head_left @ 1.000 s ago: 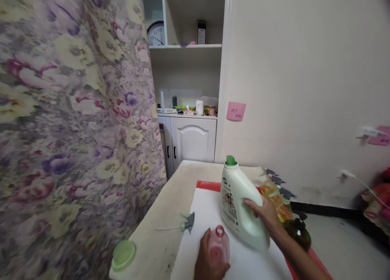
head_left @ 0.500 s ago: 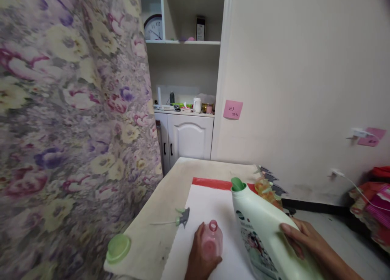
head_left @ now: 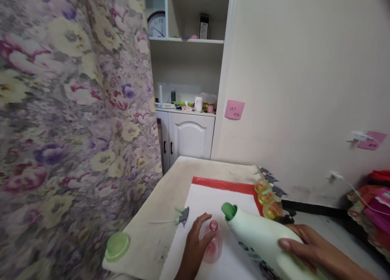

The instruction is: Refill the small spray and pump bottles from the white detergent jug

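Note:
My right hand (head_left: 307,245) grips a large pale green detergent jug (head_left: 262,241), tipped far over with its green spout (head_left: 229,210) pointing left toward a small pink bottle (head_left: 212,241). My left hand (head_left: 195,247) is wrapped round the pink bottle, which stands upright on a white sheet (head_left: 213,202) with its open neck just left of the spout. A loose spray head with a long tube (head_left: 179,218) lies on the table left of my left hand.
A green cap (head_left: 117,246) sits on the table's near left corner. Orange-yellow bottles (head_left: 266,196) stand at the right edge by the wall. A floral curtain (head_left: 70,121) hangs close on the left. White cupboard (head_left: 190,135) and shelves stand behind.
The jug has been lifted off the table and tipped over to the left, its spout coming down close to the pink bottle's neck. My left hand has stayed on the pink bottle.

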Demonstrator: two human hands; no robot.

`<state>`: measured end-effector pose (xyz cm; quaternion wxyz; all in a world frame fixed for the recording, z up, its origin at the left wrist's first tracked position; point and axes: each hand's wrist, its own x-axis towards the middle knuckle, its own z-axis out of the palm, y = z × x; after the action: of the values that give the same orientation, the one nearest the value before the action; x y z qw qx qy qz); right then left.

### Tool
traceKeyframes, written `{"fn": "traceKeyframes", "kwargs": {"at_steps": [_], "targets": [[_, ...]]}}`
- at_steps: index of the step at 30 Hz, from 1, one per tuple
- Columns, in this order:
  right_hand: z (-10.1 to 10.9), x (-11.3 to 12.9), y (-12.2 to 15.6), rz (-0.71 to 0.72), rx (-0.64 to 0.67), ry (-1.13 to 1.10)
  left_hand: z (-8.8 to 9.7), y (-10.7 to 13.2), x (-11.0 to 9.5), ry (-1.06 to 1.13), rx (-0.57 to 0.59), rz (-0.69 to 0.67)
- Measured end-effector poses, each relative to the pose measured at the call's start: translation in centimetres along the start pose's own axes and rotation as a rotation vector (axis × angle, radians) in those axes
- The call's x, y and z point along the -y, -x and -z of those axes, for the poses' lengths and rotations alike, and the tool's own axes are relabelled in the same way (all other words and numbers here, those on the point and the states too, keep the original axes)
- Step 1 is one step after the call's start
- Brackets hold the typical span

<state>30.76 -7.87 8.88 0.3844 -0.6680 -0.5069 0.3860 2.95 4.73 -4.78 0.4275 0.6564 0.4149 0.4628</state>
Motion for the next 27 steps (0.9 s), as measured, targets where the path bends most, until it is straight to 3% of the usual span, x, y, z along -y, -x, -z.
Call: {"fn": "traceKeyframes", "kwargs": {"at_steps": [3,5,18,27], "targets": [[0.3,0.6,0.1,-0.051,0.184,0.097,-0.2,-0.8,-0.7,0.041,0.068,0.030],[0.3,0.8,-0.1,-0.053,0.216,0.134,-0.4,-1.2,-0.7,0.090,0.102,0.039],[-0.3,1.9,-1.5,-0.031,0.326,0.357,-0.9,-2.0,0.1,0.243,0.191,0.041],[-0.3,3.3,-2.2,0.070,0.294,0.542,-0.8,-2.1,0.2,0.297,0.230,0.061]]}}
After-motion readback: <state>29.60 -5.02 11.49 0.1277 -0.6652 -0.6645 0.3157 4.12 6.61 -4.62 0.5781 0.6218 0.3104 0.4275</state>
